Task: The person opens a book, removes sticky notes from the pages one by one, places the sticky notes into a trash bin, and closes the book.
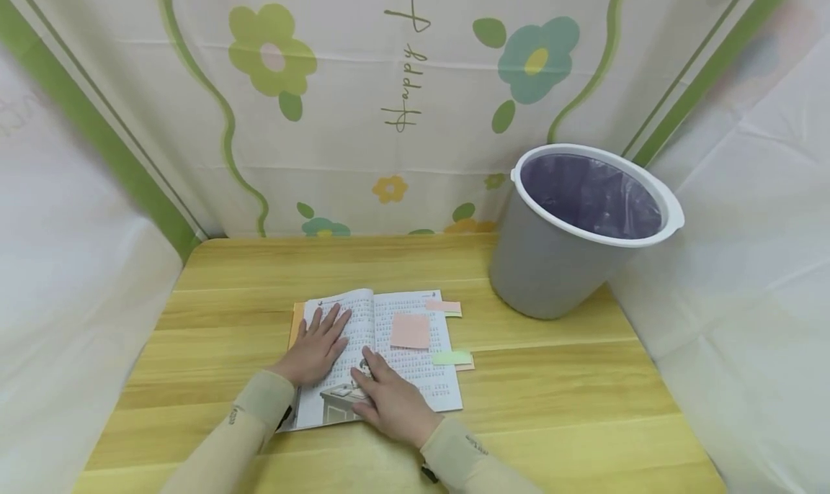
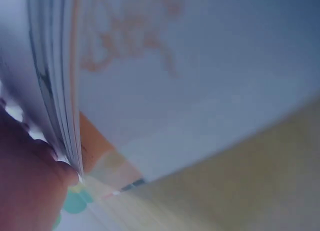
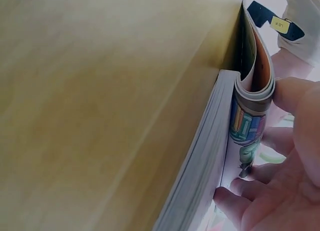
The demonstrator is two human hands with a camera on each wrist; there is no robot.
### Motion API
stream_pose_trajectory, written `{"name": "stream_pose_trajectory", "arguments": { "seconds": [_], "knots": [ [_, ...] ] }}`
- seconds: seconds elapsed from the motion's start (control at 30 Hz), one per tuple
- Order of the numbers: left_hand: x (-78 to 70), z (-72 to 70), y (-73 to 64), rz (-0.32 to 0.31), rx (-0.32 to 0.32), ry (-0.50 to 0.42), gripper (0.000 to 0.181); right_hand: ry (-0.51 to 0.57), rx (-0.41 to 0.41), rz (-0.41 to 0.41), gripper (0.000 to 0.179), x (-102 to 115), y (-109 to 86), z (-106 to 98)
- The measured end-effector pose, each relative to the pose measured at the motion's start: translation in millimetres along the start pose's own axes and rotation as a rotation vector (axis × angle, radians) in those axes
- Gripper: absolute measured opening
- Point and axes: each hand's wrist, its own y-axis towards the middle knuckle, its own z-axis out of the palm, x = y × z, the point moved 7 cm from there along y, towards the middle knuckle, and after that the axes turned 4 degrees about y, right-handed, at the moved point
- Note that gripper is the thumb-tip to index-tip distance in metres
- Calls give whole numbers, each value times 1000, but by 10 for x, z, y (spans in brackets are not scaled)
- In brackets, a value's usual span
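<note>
An open book [image 1: 382, 303] with printed text and a drawing at the lower left lies on the wooden table. My left hand [image 1: 318, 350] rests flat on its left page, fingers spread. Across the lower middle, near the spine, my right hand [image 1: 395, 400] presses on the pages with extended fingers. A square pink sticky note [image 1: 411, 331] sits on the right page. From the right edge stick out a pink tab [image 1: 444, 307] and a green tab [image 1: 452, 358]. The right wrist view shows the book's page block [image 3: 200, 156] edge-on, with its curved spine beside my fingers [image 3: 270, 173].
A grey waste bin [image 1: 545, 263] with a white rim and a dark liner stands at the table's back right. Behind the wooden table [image 1: 551, 400] hangs a flowered cloth [image 1: 337, 141], and pale cloth hangs on both sides.
</note>
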Motion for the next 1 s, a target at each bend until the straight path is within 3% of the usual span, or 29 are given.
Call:
{"name": "stream_pose_trajectory", "arguments": {
  "seconds": [0.17, 0.3, 0.57, 0.83, 1.0],
  "knots": [
    [-27, 30, 11, -21, 56, -9, 66, 16, 27, 6, 61, -1, -5, -33],
    [-64, 8, 15, -39, 132, -10, 81, 42, 51, 9, 62, -58, -13, -127],
    [-106, -23, 18, -46, 252, 3, 106, 48, -3, 125, 55, -479, -106, -382],
    [-180, -82, 78, 12, 204, 105, 106, 20, -50, 167, 51, -759, -169, -531],
    [-249, -112, 120, 49, 191, 117, 111, -40, -31, 159, 51, -842, -144, -559]
  ]
}}
